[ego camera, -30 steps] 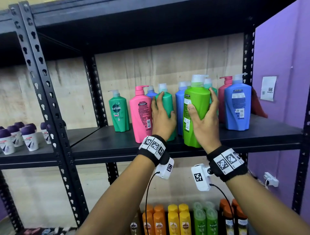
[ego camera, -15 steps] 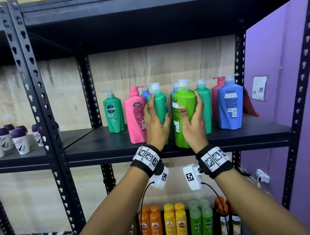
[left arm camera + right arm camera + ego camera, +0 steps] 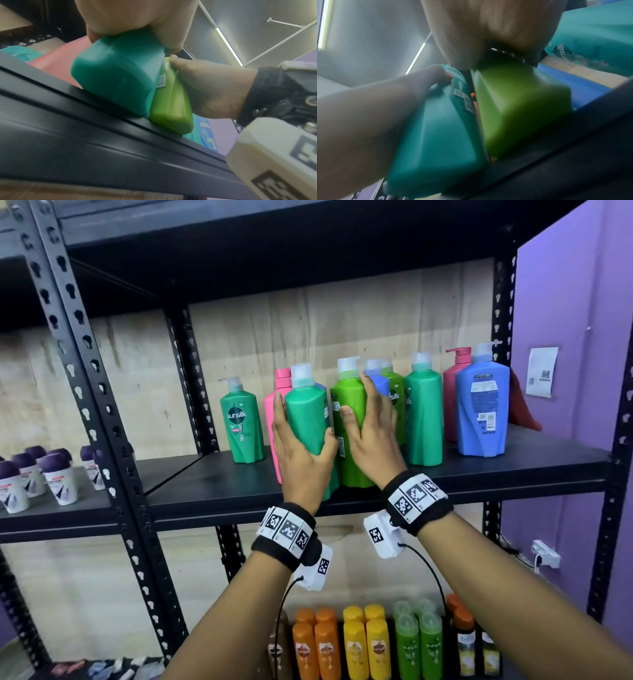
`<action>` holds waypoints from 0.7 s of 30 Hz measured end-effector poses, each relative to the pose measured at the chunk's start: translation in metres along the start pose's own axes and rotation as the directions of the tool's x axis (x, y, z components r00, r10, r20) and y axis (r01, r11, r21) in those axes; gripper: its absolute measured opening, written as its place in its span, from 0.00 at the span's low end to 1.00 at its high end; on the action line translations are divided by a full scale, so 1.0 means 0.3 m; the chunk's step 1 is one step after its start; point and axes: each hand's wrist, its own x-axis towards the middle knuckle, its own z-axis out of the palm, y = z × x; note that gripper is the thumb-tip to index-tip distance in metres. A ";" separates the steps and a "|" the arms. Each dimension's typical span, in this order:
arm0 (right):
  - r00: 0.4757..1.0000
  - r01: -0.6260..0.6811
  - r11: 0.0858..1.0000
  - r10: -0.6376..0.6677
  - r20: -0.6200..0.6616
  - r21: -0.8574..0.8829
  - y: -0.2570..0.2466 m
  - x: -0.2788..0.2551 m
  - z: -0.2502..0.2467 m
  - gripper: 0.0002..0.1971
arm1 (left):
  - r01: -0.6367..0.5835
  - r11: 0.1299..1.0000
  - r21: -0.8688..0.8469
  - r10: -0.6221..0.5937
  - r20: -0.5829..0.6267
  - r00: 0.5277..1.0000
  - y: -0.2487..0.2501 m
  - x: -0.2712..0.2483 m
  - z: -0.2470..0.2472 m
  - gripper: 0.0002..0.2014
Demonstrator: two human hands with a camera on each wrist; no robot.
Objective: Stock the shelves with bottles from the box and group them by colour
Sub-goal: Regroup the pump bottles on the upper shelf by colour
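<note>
My left hand (image 3: pixel 301 440) grips a teal-green pump bottle (image 3: pixel 306 419) at the front edge of the black shelf (image 3: pixel 212 484); from the left wrist its base (image 3: pixel 118 81) overhangs the shelf lip. Beside it, my right hand (image 3: pixel 371 433) grips a lime-green bottle (image 3: pixel 349 419), whose base (image 3: pixel 518 102) rests near the edge. The two bottles touch side by side. Behind them stand a pink bottle (image 3: pixel 274 405), a blue one (image 3: pixel 376 378), a further lime one (image 3: pixel 394 392) and another teal one (image 3: pixel 423 412).
A teal Sunsilk bottle (image 3: pixel 241 422) stands alone at the left. A dark pink bottle (image 3: pixel 452 392) and a large blue one (image 3: pixel 481 405) stand at the right. Orange, yellow and green bottles (image 3: pixel 376 642) fill the shelf below. Small purple-capped bottles (image 3: pixel 54 477) sit on the left rack.
Both hands have drawn their bottles leftward and toward the shelf's front edge. The teal bottle now sits in front of the pink one. The head view has shifted to the right.
</note>
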 end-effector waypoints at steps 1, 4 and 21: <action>1.000 0.005 0.997 -0.005 0.004 -0.079 -0.002 0.008 0.001 0.30 | 0.006 1.000 0.000 -0.006 -0.007 1.000 -0.002 0.002 -0.002 0.47; 0.999 0.011 0.987 -0.002 0.054 -0.163 -0.009 0.027 0.000 0.30 | 0.002 1.000 0.014 -0.001 -0.031 1.000 -0.007 0.004 0.002 0.46; 0.999 0.039 0.965 -0.038 0.009 -0.258 -0.026 0.106 -0.061 0.19 | 0.104 0.994 -0.015 -0.103 0.020 0.994 0.019 0.005 -0.018 0.46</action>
